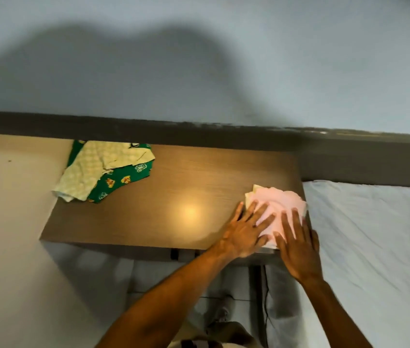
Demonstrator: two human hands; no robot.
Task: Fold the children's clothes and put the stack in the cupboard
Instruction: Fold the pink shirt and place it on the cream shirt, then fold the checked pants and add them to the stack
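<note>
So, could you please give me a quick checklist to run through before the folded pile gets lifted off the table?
1. Both hands on the pile: ok. The left hand and right hand lie flat on the pink folded cloth pile.
2. Grip under the pile: not ok, palms rest on top only.
3. Pile fully on the brown wooden table: not ok, it sits at the right front corner, reaching the edge.
4. All clothes folded: not ok. The green patterned garment and pale yellow-green cloth lie loose at the back left.
5. Cupboard open: cannot tell, none in view.
</note>
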